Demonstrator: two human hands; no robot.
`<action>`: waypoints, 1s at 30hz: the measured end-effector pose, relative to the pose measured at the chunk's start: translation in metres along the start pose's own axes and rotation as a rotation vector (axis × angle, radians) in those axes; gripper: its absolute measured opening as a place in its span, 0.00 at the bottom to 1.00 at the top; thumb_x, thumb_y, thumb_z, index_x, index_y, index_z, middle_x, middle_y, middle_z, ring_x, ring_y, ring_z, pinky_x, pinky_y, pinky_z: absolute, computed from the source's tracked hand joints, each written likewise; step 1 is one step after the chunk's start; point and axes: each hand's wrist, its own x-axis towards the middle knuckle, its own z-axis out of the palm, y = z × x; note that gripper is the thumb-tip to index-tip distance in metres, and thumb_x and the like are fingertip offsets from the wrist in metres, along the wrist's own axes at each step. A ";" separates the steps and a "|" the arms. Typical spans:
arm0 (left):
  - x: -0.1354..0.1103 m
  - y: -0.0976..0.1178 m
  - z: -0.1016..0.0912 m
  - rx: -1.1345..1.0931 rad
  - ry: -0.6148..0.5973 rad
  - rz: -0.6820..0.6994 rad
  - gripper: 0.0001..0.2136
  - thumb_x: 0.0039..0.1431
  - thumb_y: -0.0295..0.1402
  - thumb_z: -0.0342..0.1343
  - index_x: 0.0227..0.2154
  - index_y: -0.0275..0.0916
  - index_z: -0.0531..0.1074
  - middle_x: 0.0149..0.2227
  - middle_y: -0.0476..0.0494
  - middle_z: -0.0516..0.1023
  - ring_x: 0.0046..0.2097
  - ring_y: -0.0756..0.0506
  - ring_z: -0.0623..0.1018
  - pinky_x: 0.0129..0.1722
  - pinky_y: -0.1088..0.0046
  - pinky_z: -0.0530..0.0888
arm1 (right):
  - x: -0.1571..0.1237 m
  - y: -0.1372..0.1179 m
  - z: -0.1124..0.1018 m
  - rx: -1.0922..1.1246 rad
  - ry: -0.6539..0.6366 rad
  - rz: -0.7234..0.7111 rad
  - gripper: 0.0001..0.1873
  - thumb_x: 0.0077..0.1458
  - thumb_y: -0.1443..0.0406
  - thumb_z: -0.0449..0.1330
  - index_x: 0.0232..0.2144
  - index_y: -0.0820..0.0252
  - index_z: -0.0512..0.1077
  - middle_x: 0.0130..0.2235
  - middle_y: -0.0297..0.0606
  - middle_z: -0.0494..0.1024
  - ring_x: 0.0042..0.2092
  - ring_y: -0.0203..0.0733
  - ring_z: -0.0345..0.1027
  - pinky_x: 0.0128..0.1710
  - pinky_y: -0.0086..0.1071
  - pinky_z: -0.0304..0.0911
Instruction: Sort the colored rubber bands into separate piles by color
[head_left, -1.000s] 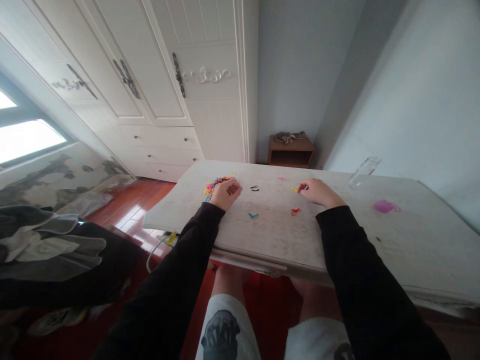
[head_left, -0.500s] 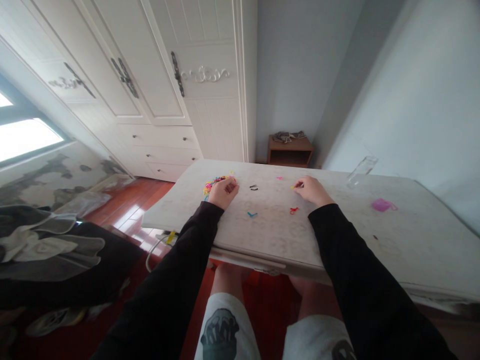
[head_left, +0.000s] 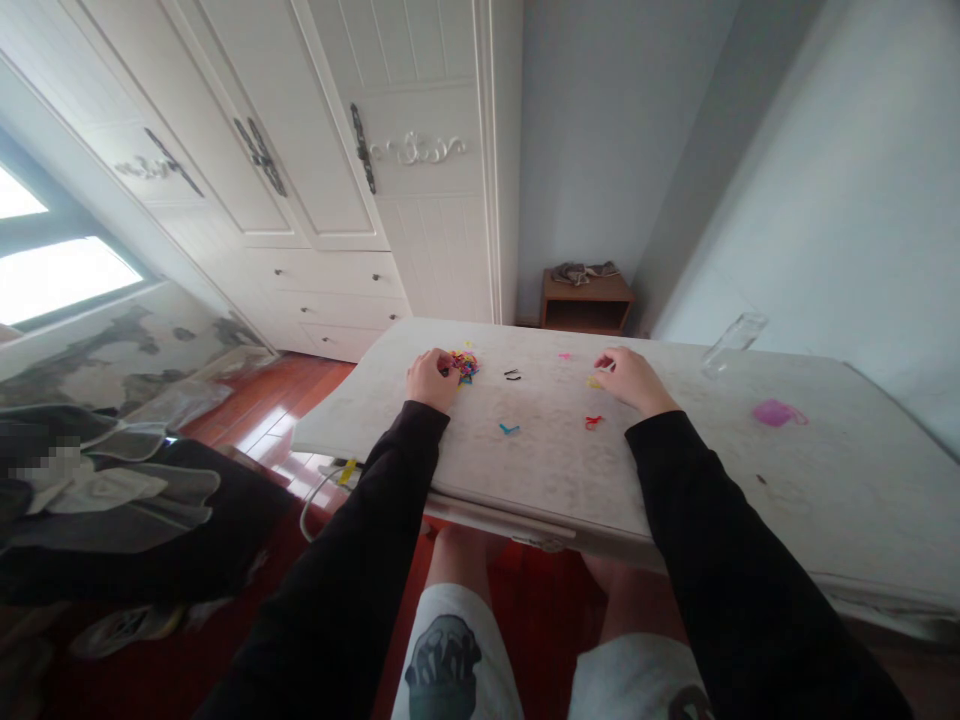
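Observation:
On the pale table, a heap of small, multicoloured bands, seemingly elastic hair ties [head_left: 465, 366], lies against the fingertips of my left hand [head_left: 431, 380]. That hand is cupped along the heap's left side, its fingers bent but apart; the fingertips are partly hidden. Further right, my right hand [head_left: 626, 378] hovers just above the surface with thumb and fingers slightly parted. Beneath its fingertips rests a yellow band [head_left: 594, 382]. Between and around the hands lie black bands [head_left: 512, 376], a blue band [head_left: 509, 429], red bands [head_left: 593, 423] and a pink band [head_left: 565, 356].
A clear glass or plastic container [head_left: 735, 343] leans at the table's back right. Nearer is a pink translucent pouch-like item [head_left: 778, 413]. Behind the table [head_left: 555, 480] stand a small wooden cabinet [head_left: 587, 300] and a white wardrobe [head_left: 439, 230]. Dark clothing [head_left: 150, 540] is piled at left.
My left hand has shifted left, from over the heap to its left side, and the heap looks more compact. The yellow band now lies under my right fingertips, which have parted.

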 end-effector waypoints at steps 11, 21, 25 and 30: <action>-0.007 0.003 0.002 0.145 -0.096 0.023 0.09 0.49 0.32 0.64 0.35 0.46 0.84 0.46 0.43 0.81 0.55 0.34 0.75 0.57 0.54 0.68 | 0.000 -0.002 0.002 0.012 0.016 -0.017 0.06 0.53 0.69 0.61 0.33 0.61 0.78 0.40 0.43 0.81 0.40 0.43 0.71 0.41 0.33 0.62; -0.003 -0.002 0.005 0.102 -0.096 0.016 0.07 0.54 0.30 0.60 0.32 0.45 0.82 0.41 0.45 0.85 0.51 0.36 0.77 0.57 0.55 0.68 | -0.001 -0.004 0.001 0.002 0.015 -0.030 0.06 0.53 0.69 0.61 0.33 0.61 0.79 0.40 0.44 0.81 0.41 0.45 0.72 0.42 0.34 0.63; -0.001 -0.002 0.003 0.029 -0.062 0.011 0.05 0.55 0.29 0.59 0.32 0.43 0.80 0.35 0.46 0.84 0.44 0.40 0.79 0.53 0.59 0.70 | -0.001 -0.006 0.001 0.003 0.010 -0.029 0.06 0.53 0.69 0.61 0.32 0.61 0.79 0.40 0.44 0.81 0.41 0.44 0.73 0.42 0.33 0.63; 0.002 -0.007 0.007 -0.133 -0.002 0.073 0.03 0.56 0.29 0.58 0.31 0.41 0.76 0.35 0.46 0.83 0.41 0.43 0.80 0.47 0.64 0.74 | -0.001 -0.006 0.002 0.001 0.020 -0.034 0.06 0.53 0.68 0.61 0.31 0.61 0.79 0.39 0.44 0.82 0.41 0.45 0.73 0.42 0.33 0.63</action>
